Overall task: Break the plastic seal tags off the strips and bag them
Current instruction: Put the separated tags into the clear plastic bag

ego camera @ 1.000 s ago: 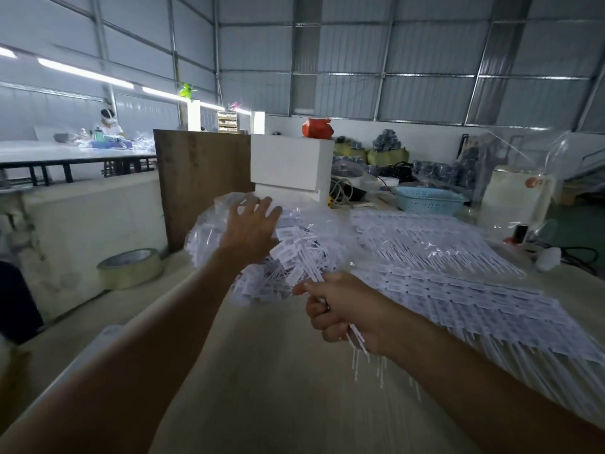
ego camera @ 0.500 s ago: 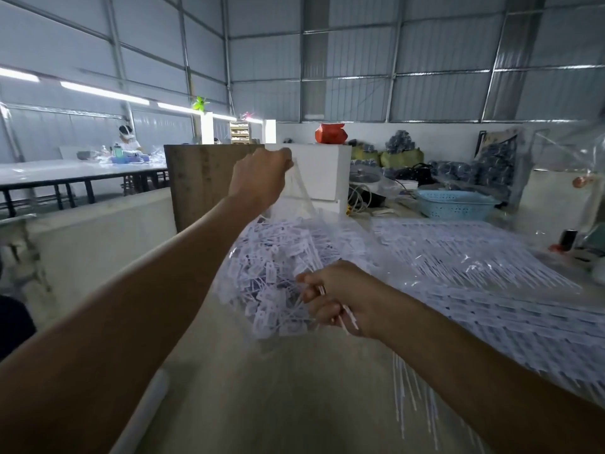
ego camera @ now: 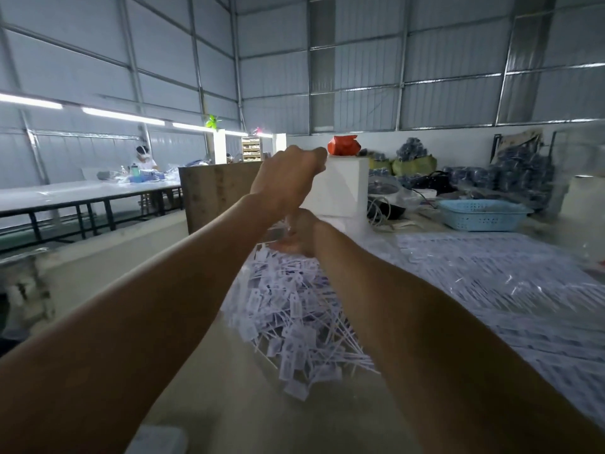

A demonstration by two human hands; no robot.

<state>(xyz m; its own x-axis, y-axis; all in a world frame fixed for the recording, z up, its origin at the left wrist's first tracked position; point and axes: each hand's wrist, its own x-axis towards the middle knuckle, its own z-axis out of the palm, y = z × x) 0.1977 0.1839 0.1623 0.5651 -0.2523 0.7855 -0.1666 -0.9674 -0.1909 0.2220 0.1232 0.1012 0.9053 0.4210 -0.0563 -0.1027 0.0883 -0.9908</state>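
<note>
Both bare forearms reached forward and crossed near the wrists. The left hand [ego camera: 288,178] was raised highest, its fingers curled into a fist. The right hand [ego camera: 299,232] sat just beneath it, mostly hidden, its palm turned upward.

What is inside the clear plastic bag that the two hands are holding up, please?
The clear bag holds a heap of loose white seal tags with thin tails. The bag's neck is hidden behind the left hand and right hand.
</note>
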